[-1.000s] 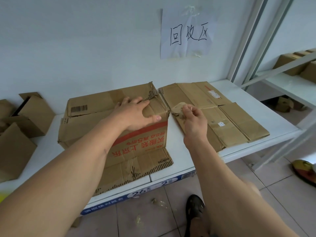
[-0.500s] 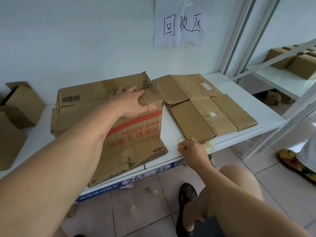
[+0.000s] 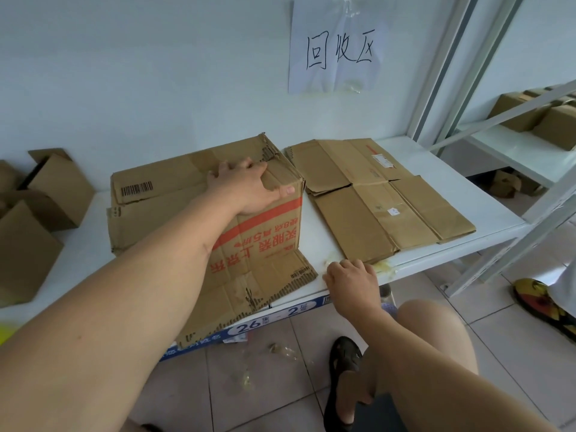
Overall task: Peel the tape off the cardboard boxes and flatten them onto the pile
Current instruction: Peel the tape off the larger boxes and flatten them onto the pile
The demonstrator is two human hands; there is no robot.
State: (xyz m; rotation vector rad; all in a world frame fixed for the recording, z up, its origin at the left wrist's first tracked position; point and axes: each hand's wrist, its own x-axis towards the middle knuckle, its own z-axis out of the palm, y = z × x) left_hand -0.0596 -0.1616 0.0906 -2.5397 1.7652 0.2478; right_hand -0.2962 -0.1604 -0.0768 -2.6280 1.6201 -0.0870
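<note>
Head view looks down on a white worktop (image 3: 311, 244) against a pale wall. On it stands a worn cardboard box (image 3: 174, 210) with a printed barcode on its top flap, an orange-red stripe and red Chinese characters on its front, upside down from here; I cannot read them for sure. Its front flap lies folded out over the worktop's edge. The left hand (image 3: 246, 185) rests on the box's top right corner, fingers spread flat, thumb hooked over the front edge. Just beside the box on the right lies the pile of flattened boxes (image 3: 374, 194), with small white labels too small to read. The right hand (image 3: 350, 275) sits at the worktop's front edge, fingers curled down on a crumpled bit of clear tape (image 3: 330, 262); whether it pinches the tape I cannot tell. A paper sign (image 3: 336, 48) on the wall reads "回收区". The edge label (image 3: 274, 316) shows "26" and "2".
</note>
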